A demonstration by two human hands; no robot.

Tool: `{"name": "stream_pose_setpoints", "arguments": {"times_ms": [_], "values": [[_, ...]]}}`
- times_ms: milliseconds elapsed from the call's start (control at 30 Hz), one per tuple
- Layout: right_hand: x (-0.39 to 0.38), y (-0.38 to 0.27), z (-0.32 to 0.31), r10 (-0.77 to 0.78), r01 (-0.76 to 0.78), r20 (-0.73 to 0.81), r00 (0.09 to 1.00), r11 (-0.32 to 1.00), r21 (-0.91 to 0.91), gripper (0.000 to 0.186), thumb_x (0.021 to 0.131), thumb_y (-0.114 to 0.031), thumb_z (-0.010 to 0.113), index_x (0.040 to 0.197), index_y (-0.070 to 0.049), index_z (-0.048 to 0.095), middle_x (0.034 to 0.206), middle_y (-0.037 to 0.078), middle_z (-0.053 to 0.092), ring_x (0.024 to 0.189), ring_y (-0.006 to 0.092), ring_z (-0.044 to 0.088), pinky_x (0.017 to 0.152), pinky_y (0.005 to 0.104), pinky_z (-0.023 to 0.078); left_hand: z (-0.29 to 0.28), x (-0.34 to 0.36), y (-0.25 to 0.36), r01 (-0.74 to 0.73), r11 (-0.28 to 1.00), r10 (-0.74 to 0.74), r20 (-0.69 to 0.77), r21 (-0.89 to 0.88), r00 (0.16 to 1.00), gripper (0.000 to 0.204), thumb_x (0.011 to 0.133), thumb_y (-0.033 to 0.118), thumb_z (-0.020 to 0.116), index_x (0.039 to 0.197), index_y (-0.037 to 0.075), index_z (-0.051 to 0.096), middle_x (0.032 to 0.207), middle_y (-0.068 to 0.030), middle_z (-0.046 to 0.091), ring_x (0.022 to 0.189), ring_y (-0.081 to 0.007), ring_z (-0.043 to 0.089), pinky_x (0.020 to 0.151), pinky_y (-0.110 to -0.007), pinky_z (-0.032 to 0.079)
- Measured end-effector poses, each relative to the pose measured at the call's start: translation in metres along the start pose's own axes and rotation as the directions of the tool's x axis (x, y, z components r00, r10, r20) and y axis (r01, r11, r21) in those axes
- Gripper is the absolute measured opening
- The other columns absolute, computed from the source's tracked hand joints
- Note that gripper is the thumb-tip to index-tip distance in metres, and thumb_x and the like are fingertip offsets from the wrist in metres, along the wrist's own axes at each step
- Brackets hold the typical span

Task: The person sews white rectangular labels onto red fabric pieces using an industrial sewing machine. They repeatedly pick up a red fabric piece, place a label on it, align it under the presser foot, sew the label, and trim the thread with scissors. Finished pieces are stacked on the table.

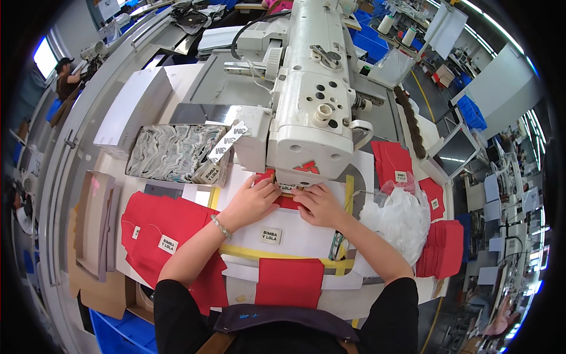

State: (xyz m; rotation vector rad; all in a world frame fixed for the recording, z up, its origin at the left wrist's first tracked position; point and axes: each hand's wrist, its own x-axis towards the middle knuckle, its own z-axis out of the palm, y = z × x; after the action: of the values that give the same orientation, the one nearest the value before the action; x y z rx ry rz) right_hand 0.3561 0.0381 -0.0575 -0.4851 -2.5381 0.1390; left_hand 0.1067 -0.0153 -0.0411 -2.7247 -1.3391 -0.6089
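Both my hands are at the front of a white industrial sewing machine [306,130], just under its head. Between them lies a red fabric piece [287,203], with a pale woven label [288,187] partly hidden by the machine head and my fingers. My left hand [254,200], a beaded bracelet at its wrist, has its fingers bent and closed on the fabric's left side. From the other side, my right hand [321,204] grips the right edge, fingertips beside the label. A loose label [270,235] rests on the white work plate [306,239] closer to me.
Red fabric with labels [177,236] is spread at the left, behind it a box of bundled labels [177,150]. One red piece [289,283] lies at the front edge. To the right are a white plastic bag [395,221] and a red fabric stack [442,251].
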Motion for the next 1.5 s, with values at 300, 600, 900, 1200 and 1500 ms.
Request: {"name": "stream_pose_setpoints", "arguments": {"times_ms": [300,600,900,1200,1500], "values": [[0.001,-0.002,-0.005,0.059,-0.057,-0.05,0.997,0.998,0.04,0.029,0.074,-0.005,0.064,0.103,-0.006,0.06,0.097,0.004,0.066,0.096,0.0231,0.061,0.089,0.0399,0.045,0.01,0.009,-0.009,-0.084,0.996,0.084,-0.003,0.006,0.996,0.03,0.083,0.025,0.068,0.111,0.014,0.069,0.105,0.0022,0.068,0.105,-0.0144,0.057,0.089,-0.038,0.039],[0.007,-0.004,-0.011,0.092,-0.095,0.104,0.99,0.995,0.021,0.045,0.078,-0.01,0.061,0.122,-0.005,0.055,0.099,0.001,0.067,0.109,0.0229,0.054,0.101,0.0426,0.038,0.012,0.012,-0.016,-0.107,0.992,0.105,-0.035,-0.061,0.994,0.023,0.083,0.023,0.064,0.103,0.013,0.071,0.1,0.0084,0.069,0.101,-0.0119,0.057,0.091,-0.036,0.041],[0.0,0.0,-0.002,0.093,-0.096,0.098,0.991,0.995,0.028,0.051,0.077,-0.01,0.062,0.127,-0.009,0.054,0.1,0.0,0.064,0.11,0.0248,0.053,0.105,0.046,0.033,0.014,0.008,-0.023,-0.129,0.99,0.131,-0.043,0.05,0.99,0.019,0.081,0.023,0.064,0.097,0.014,0.072,0.096,0.0073,0.069,0.1,-0.0122,0.058,0.089,-0.033,0.043],[0.005,-0.005,-0.009,0.094,-0.093,0.05,0.994,0.996,-0.013,0.041,0.077,-0.009,0.064,0.117,-0.004,0.059,0.095,0.002,0.068,0.104,0.0229,0.058,0.098,0.0421,0.039,0.013,0.012,-0.024,-0.111,0.993,0.109,-0.064,-0.03,0.992,0.019,0.083,0.026,0.066,0.1,0.019,0.073,0.094,0.0081,0.069,0.097,-0.0115,0.06,0.089,-0.034,0.043],[0.005,-0.005,-0.009,0.101,-0.099,0.065,0.993,0.994,-0.039,0.039,0.077,-0.01,0.064,0.115,-0.004,0.06,0.097,0.004,0.069,0.106,0.0227,0.058,0.099,0.0421,0.04,0.014,0.018,-0.026,-0.098,0.983,0.098,-0.012,-0.157,0.995,0.023,0.084,0.025,0.069,0.107,0.021,0.073,0.102,0.0011,0.071,0.1,-0.0167,0.065,0.09,-0.039,0.045]]}}
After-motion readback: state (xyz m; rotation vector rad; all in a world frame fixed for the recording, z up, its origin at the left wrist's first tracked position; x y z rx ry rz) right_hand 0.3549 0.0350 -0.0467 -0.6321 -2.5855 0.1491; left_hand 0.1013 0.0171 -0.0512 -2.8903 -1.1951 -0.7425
